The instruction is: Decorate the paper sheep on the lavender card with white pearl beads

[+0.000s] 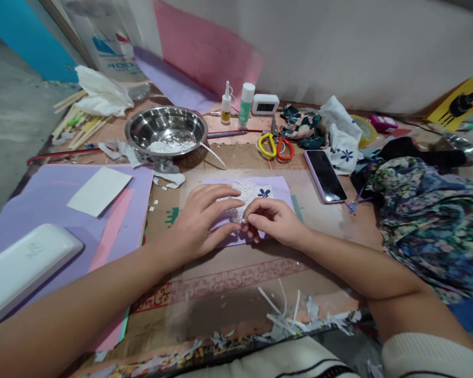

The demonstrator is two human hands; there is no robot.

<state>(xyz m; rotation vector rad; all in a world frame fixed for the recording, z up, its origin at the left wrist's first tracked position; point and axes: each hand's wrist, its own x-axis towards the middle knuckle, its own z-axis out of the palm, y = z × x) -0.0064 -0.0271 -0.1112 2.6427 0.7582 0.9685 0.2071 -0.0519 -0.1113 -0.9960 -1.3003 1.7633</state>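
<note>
A light purple sheet of paper (284, 188) lies under both my hands on the cardboard. Small white beads (244, 186) form a pattern on it, beside a white patch with a dark blue flower (264, 193). My left hand (207, 212) rests over the sheet's left side, fingers apart and slightly curved, thumb near the beads. From the right, my right hand (276, 216) reaches in with thumb and fingertips pinched together at the beads' lower edge. What sits in that pinch is too small to make out.
Behind the sheet stand a steel bowl (130, 128) with white bits, a glue bottle (226, 107), a glue stick (246, 105) and scissors (276, 146). A phone (326, 177) and patterned cloth (437, 210) lie right; purple sheets (71, 210) and a white case (31, 270) lie left.
</note>
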